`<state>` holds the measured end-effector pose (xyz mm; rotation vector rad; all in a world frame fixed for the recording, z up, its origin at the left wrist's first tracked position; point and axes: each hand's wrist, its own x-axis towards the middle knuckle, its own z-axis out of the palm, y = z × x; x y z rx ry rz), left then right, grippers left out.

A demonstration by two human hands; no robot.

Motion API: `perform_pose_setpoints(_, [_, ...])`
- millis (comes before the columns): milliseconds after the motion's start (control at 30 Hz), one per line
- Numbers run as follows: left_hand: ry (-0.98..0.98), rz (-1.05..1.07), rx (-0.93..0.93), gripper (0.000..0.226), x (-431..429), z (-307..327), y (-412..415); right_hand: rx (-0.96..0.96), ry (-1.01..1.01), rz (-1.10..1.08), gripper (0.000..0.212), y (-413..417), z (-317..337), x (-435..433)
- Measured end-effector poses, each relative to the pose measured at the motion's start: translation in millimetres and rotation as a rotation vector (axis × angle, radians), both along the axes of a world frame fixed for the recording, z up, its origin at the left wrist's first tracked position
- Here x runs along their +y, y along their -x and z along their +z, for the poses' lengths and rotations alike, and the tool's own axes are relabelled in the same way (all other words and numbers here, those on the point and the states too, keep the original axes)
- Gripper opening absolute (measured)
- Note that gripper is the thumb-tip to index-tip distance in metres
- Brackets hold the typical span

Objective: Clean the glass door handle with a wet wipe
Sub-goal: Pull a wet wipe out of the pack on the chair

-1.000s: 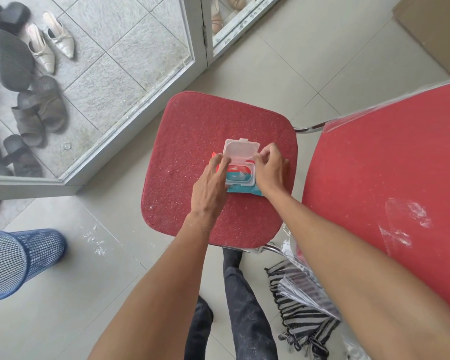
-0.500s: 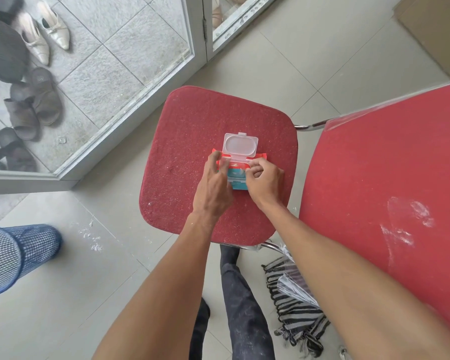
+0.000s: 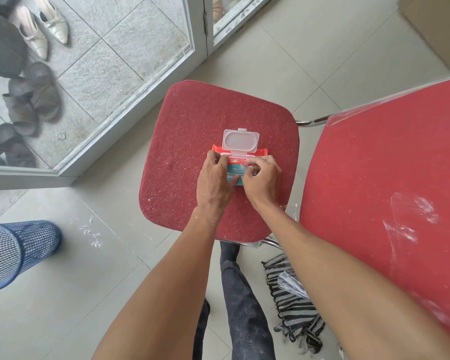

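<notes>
A red and teal wet wipe pack point(image 3: 235, 169) lies on the red seat of a chair point(image 3: 190, 141), its clear flip lid point(image 3: 240, 141) standing open toward the far side. My left hand point(image 3: 215, 179) presses on the pack's left side and holds it down. My right hand point(image 3: 261, 178) rests on its right side, fingertips pinched at the opening just below the lid. What the fingertips pinch is hidden. The glass door point(image 3: 109, 53) stands at the upper left; its handle is out of view.
A second red chair point(image 3: 379, 183) fills the right side. A blue mesh bin point(image 3: 16, 252) stands on the floor at the left. Several shoes point(image 3: 34, 97) lie beyond the glass. A striped cloth point(image 3: 294, 305) lies under the right chair. My legs point(image 3: 240, 307) are below.
The lid now stands fully open. Both hands have slid toward me on the pack, and my right fingertips have closed at the opening under the lid.
</notes>
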<state>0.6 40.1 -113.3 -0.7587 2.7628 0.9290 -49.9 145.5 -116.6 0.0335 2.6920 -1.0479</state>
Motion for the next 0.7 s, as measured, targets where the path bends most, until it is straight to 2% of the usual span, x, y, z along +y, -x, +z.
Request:
perform_pose_setpoints(200, [-0.026, 0.044, 0.013, 0.045, 2.7, 3.9, 0.1, -0.02, 0.081, 0.044, 0.025, -1.3, -3.3, 2.5])
perform_pose_setpoints(333, [-0.032, 0.068, 0.085, 0.024, 4.0, 6.3, -1.8, -0.014, 0.176, 0.056, 0.006, -3.0, -6.5, 3.1])
perform_pose_setpoints(367, [-0.03, 0.076, 0.097, 0.018, 4.3, 6.5, -2.5, -0.01, 0.185, 0.045, 0.01, -2.7, -7.1, 3.2])
perform_pose_setpoints(533, [-0.034, 0.085, 0.105, 0.006, 4.7, 7.1, -4.2, -0.03, 0.124, 0.087, 0.021, -0.8, -7.7, 1.1])
perform_pose_setpoints(700, [-0.049, 0.07, 0.093, 0.004, 4.4, 7.5, -3.0, -0.052, 0.054, 0.098, 0.007, 1.6, -5.2, -1.7])
